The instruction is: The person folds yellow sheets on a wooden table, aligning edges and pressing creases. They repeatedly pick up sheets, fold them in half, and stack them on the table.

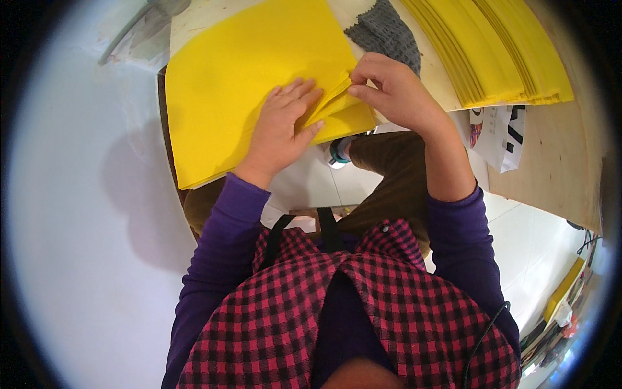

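A large yellow sheet (240,78), paper or thin cloth, lies on a stack of like sheets at the near edge of the table. My left hand (282,123) rests on it with fingers stretched out, pressing near its right part. Between thumb and forefinger, my right hand (382,87) pinches the lifted edge of a yellow sheet, which stands up in a narrow fold (329,98) between my two hands. How many layers I hold cannot be made out. Just beyond my right hand lies a crumpled dark grey textured cloth (387,35).
Fanned stacks of folded yellow sheets (479,55) lie at the right of the light wooden table (447,84). Below them is a white printed bag (508,139) beside a wooden panel (551,155). A pale wall (84,194) stands close on the left.
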The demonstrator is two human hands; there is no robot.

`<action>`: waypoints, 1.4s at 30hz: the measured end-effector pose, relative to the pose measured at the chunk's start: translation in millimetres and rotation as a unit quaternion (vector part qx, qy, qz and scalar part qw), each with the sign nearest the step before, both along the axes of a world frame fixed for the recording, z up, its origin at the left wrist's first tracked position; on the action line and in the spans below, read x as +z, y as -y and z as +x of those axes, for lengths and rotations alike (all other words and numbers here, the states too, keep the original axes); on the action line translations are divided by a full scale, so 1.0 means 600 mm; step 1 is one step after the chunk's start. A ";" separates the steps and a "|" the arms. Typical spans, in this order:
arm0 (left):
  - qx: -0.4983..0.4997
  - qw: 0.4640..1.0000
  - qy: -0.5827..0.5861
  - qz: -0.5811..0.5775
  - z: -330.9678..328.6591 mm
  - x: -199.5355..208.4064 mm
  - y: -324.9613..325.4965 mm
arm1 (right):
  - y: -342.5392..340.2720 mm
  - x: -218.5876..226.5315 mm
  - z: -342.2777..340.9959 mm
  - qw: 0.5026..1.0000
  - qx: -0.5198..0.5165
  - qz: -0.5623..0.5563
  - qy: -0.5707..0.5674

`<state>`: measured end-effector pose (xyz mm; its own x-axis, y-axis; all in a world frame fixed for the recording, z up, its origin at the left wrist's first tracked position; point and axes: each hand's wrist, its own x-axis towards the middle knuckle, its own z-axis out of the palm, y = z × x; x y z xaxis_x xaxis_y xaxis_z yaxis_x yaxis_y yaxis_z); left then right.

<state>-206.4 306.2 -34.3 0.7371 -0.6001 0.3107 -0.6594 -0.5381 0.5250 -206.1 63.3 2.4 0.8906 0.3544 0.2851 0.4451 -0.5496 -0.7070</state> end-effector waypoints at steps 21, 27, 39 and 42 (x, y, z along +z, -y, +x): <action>0.111 0.984 0.064 0.120 -0.049 0.021 -0.071 | -0.020 -0.087 0.031 0.987 -0.001 0.154 -0.053; 0.208 0.966 0.097 0.121 -0.066 0.019 -0.252 | -0.027 -0.078 0.025 0.973 -0.049 0.186 -0.128; 0.386 0.874 -0.187 -0.227 -0.029 0.006 -0.352 | -0.024 -0.088 0.029 0.925 -0.118 0.272 -0.239; 0.355 0.840 -0.234 -0.337 -0.003 0.008 -0.353 | -0.031 -0.080 0.034 0.923 -0.142 0.279 -0.222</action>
<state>-208.1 518.0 -29.6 0.9712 0.2376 -0.0187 0.0644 -0.1860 0.9804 -185.7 82.1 -45.5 0.9980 -0.0026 -0.0626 -0.0626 -0.0945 -0.9936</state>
